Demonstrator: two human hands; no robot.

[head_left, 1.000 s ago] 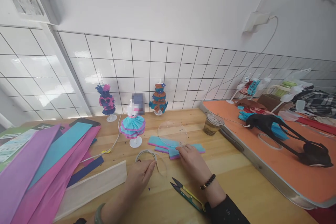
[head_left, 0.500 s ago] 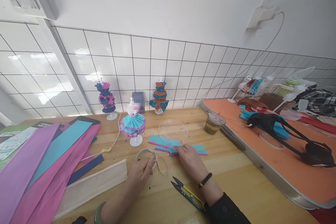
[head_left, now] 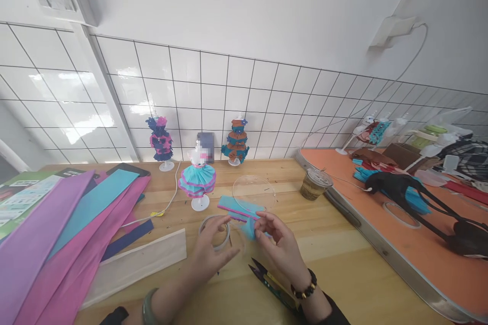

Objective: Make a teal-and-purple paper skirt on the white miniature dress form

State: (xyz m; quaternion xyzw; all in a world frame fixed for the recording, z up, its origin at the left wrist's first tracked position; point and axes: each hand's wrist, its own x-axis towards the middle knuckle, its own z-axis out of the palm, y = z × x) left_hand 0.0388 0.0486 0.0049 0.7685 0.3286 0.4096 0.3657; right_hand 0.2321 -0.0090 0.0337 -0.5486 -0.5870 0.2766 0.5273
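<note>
My right hand point(head_left: 281, 248) pinches a light-blue fabric strip point(head_left: 249, 227) between thumb and fingertips, lifting it off the wooden table. Behind it lies another light-blue strip point(head_left: 238, 205) with a pink edge. Thumb and fingers spread, my left hand point(head_left: 211, 250) holds nothing and hovers at a roll of tape point(head_left: 202, 224), partly covering it. Thread snips point(head_left: 263, 271) rest below my right hand, points toward the upper left. A clear round disc point(head_left: 254, 177) overlaps the back of the lying strip.
Small dress forms in ruffled fabric point(head_left: 197, 179) stand toward the tiled wall. Coloured fabric lengths point(head_left: 72, 244) and a cream strip point(head_left: 141, 264) cover the left side. A tin point(head_left: 315, 185) stands at right, beside a raised orange board point(head_left: 392, 259) holding a black strap item.
My left hand has opened and moved slightly right over the tape. My right hand has picked up the nearer light-blue strip from the table. The view has shifted a little left.
</note>
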